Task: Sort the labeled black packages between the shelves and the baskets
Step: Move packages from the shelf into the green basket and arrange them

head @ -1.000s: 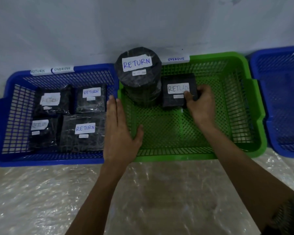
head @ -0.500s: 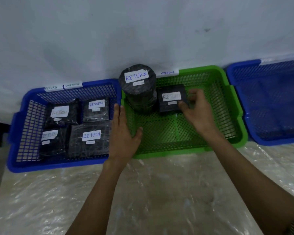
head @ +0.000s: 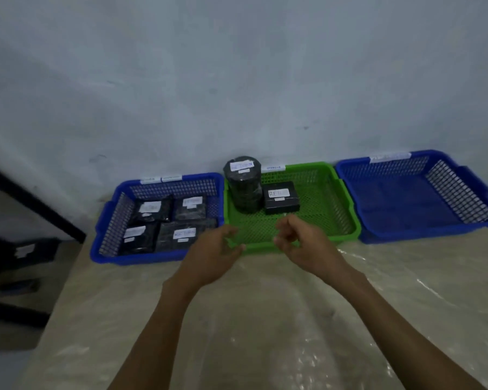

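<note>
Left hand (head: 211, 254) and right hand (head: 301, 243) hover empty, fingers loosely curled, at the near rim of the green basket (head: 352, 229).
Round black package (head: 244, 190) and box package (head: 281, 198), labelled "RE…", sit at its far left; four flat packages (head: 178, 235) fill the left blue basket (head: 141, 258); other writing is blurred.

Box (head: 281, 197) right of cylinder (head: 242, 184), inside middle basket (head: 323, 212).
</note>
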